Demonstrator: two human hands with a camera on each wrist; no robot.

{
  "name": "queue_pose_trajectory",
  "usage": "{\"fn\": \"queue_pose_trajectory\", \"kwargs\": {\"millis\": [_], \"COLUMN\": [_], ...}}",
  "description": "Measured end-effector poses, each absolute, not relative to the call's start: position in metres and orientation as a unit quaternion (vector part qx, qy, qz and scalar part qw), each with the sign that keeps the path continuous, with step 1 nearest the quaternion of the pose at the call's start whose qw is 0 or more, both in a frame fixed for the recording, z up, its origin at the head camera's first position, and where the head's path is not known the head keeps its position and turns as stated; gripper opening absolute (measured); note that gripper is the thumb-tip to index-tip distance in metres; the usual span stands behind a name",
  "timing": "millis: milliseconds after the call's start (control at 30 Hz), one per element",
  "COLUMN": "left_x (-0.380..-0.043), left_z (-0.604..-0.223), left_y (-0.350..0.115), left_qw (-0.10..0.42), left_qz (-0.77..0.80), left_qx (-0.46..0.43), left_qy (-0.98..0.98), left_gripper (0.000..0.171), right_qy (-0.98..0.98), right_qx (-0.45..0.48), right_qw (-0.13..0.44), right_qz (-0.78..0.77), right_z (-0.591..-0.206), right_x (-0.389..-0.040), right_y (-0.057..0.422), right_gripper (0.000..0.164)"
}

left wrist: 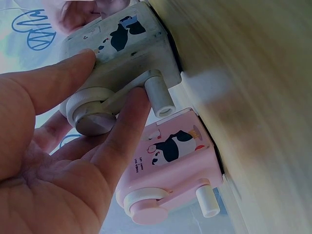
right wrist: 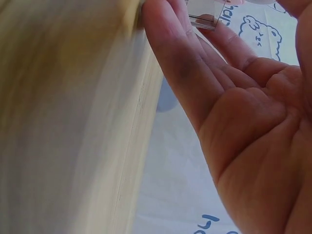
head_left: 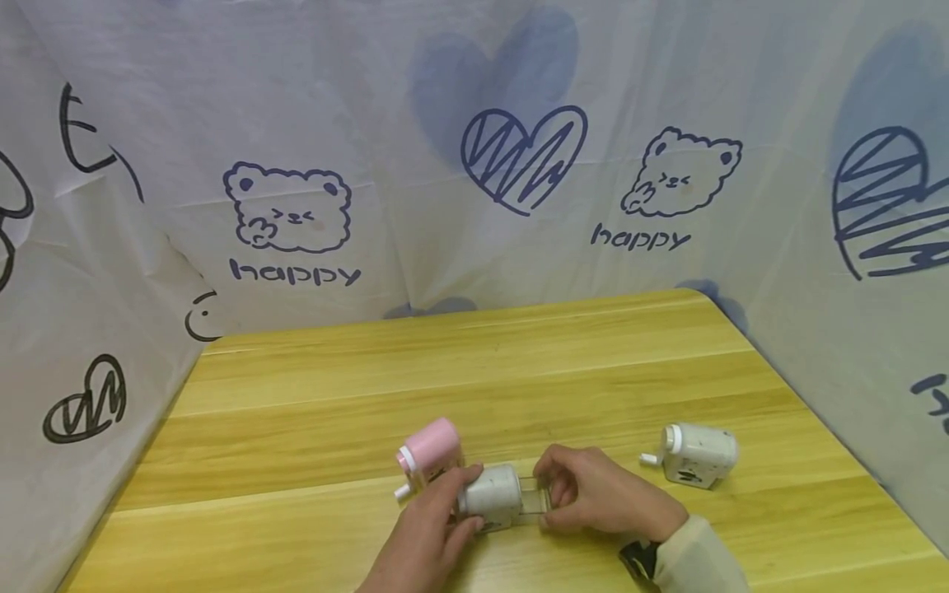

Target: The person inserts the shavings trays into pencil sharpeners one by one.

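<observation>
A grey-white crank pencil sharpener (head_left: 495, 494) with a panda print lies between the two hands at the table's near side. My left hand (head_left: 437, 515) grips its crank end, thumb on the printed side and a finger by the crank handle (left wrist: 160, 97). A clear pull-out part (head_left: 532, 499) sticks out of the sharpener's other end. My right hand (head_left: 593, 492) pinches the outer end of that part between thumb and fingers. Just beyond the left hand stands a pink pencil sharpener (left wrist: 175, 161), also with a panda print and a white-tipped crank.
Another grey-white pencil sharpener (head_left: 700, 455) stands to the right, its crank facing left. The wood-grain table (head_left: 311, 412) is enclosed by white sheets (head_left: 400, 99) with drawn hearts and bears. A dark band (head_left: 639, 560) circles the right wrist.
</observation>
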State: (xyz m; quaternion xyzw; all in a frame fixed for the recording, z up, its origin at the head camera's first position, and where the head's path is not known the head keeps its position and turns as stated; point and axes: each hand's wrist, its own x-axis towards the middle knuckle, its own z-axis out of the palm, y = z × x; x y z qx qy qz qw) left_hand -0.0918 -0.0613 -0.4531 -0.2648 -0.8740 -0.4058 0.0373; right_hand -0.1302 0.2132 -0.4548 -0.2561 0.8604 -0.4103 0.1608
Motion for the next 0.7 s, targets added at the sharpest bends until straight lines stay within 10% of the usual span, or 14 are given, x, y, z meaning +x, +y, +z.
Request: {"fn": "queue_pose_trajectory", "kwargs": {"millis": [700], "left_x": [-0.0914], "left_z": [-0.4528], "left_y": [-0.0621], "left_qw": [0.008], "left_qz": [-0.421], "left_qx": [-0.263], "left_qy": [-0.868], "left_gripper": [0.053], "right_qy": [0.859], "right_qx": [-0.256], "right_qw": [0.160], "right_qz": [-0.412], "right_z": [-0.4538], "right_x": [-0.1299], "right_y": [0.2130], "right_gripper": [0.053]}}
